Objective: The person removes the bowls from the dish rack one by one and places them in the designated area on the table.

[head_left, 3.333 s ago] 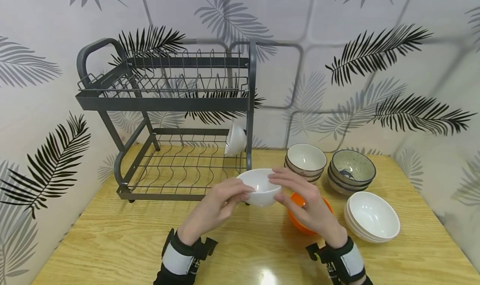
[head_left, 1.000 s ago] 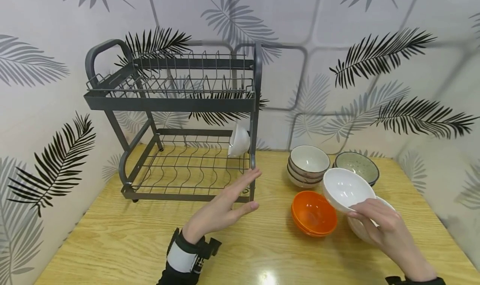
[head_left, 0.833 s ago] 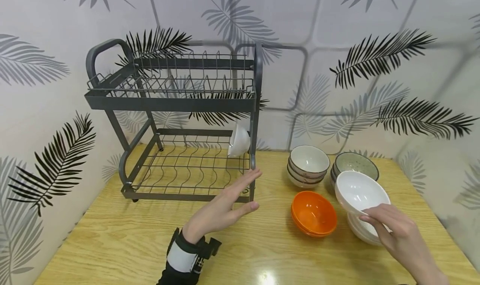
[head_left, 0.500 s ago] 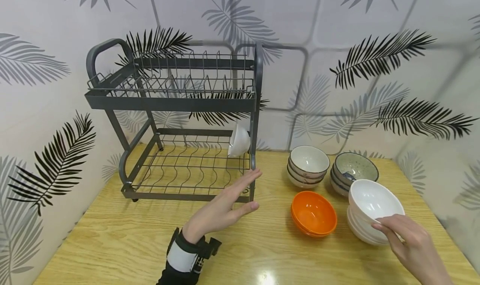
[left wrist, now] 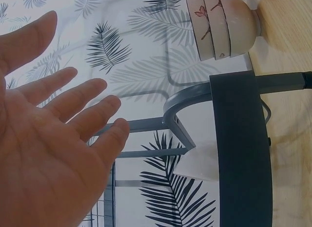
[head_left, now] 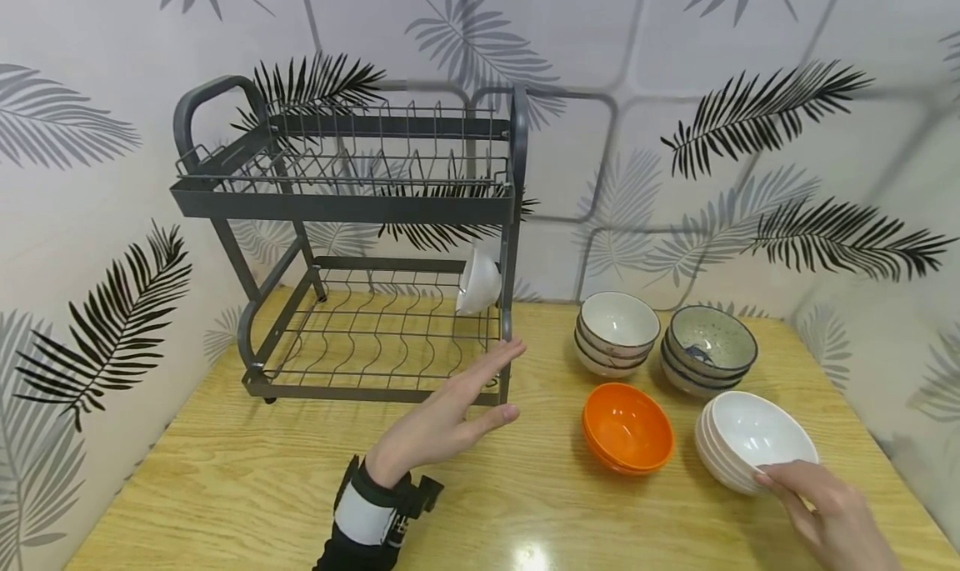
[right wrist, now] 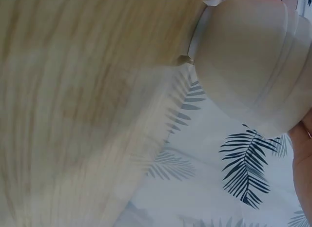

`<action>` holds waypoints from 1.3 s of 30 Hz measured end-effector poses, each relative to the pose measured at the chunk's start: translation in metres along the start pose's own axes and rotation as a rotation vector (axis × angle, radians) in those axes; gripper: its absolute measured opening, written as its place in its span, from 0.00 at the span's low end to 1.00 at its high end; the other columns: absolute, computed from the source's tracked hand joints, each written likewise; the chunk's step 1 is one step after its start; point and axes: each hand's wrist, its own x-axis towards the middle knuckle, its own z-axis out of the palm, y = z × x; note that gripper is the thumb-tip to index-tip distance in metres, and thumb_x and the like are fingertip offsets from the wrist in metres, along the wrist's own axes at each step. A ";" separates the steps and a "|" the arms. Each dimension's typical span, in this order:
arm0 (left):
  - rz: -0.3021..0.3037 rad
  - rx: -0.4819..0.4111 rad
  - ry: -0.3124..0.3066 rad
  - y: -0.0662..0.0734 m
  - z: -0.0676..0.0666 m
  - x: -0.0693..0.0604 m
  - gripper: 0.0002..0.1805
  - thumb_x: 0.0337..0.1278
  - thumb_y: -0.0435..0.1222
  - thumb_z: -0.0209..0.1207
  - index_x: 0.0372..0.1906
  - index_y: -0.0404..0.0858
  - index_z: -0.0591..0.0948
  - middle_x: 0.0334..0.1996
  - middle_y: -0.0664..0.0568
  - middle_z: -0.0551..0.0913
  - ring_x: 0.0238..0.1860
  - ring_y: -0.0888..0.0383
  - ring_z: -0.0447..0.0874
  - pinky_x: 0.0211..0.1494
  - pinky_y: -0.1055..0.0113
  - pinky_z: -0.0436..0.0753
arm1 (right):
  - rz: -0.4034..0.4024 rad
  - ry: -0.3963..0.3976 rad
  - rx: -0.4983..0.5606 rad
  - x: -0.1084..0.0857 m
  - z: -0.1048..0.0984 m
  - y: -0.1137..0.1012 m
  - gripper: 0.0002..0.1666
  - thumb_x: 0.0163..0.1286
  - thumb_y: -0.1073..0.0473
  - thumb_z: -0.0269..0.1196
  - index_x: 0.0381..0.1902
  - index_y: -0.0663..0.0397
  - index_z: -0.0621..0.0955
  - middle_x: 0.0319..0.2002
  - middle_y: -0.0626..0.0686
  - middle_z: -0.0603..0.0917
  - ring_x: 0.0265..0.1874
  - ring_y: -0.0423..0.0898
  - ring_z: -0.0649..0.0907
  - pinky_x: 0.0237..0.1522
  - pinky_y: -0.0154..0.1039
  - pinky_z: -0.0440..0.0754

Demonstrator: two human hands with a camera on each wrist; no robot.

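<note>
At the right of the head view, my right hand pinches the near rim of a white bowl, which sits tilted on top of a stack of white bowls. The right wrist view shows that stack from the side, with part of my right hand at its rim. My left hand hovers before the dish rack's front right corner, holding nothing. In the left wrist view the left hand has its fingers spread. One white bowl stands on edge in the rack's lower tier.
Two orange bowls are nested left of the white stack. Behind are a stack of cream bowls with brown rims and a stack of speckled green bowls. A patterned wall backs the wooden table.
First both hands held a white bowl in front of the rack. The right hand then carried it right and lowered it onto the white stack, while the left hand let go and stayed.
</note>
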 end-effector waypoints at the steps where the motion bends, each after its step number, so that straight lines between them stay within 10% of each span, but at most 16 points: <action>1: -0.001 -0.001 0.000 0.000 0.000 0.000 0.38 0.73 0.42 0.56 0.80 0.43 0.54 0.82 0.47 0.51 0.82 0.47 0.48 0.82 0.44 0.56 | 0.003 -0.016 -0.005 -0.001 0.000 0.001 0.33 0.75 0.36 0.49 0.26 0.53 0.86 0.25 0.48 0.84 0.44 0.13 0.72 0.44 0.13 0.73; 8: -0.002 -0.008 0.000 0.000 -0.001 0.000 0.37 0.73 0.42 0.56 0.80 0.43 0.55 0.82 0.48 0.51 0.82 0.47 0.50 0.82 0.44 0.57 | 0.010 -0.045 0.048 -0.004 0.003 0.003 0.32 0.75 0.36 0.51 0.30 0.55 0.87 0.30 0.45 0.86 0.52 0.13 0.71 0.57 0.09 0.67; 16: -0.015 -0.019 -0.008 -0.001 -0.002 0.000 0.38 0.73 0.41 0.56 0.81 0.43 0.54 0.82 0.48 0.49 0.82 0.46 0.49 0.82 0.43 0.56 | 0.017 -0.085 0.074 0.010 0.003 -0.004 0.36 0.74 0.34 0.54 0.46 0.63 0.86 0.64 0.23 0.72 0.70 0.24 0.69 0.76 0.23 0.58; 31: -0.007 -0.019 0.006 -0.003 -0.003 0.000 0.38 0.73 0.41 0.56 0.81 0.44 0.54 0.82 0.49 0.49 0.82 0.47 0.48 0.82 0.44 0.56 | -0.099 -0.069 0.183 0.086 0.036 -0.040 0.32 0.78 0.41 0.54 0.57 0.65 0.83 0.68 0.48 0.78 0.75 0.43 0.69 0.80 0.35 0.58; 39: -0.012 -0.024 0.012 -0.004 -0.004 -0.001 0.38 0.73 0.41 0.56 0.81 0.44 0.54 0.82 0.50 0.49 0.82 0.46 0.48 0.82 0.44 0.57 | -0.073 -0.222 0.196 0.124 0.056 -0.066 0.30 0.66 0.61 0.69 0.66 0.56 0.78 0.70 0.53 0.77 0.77 0.42 0.66 0.81 0.31 0.53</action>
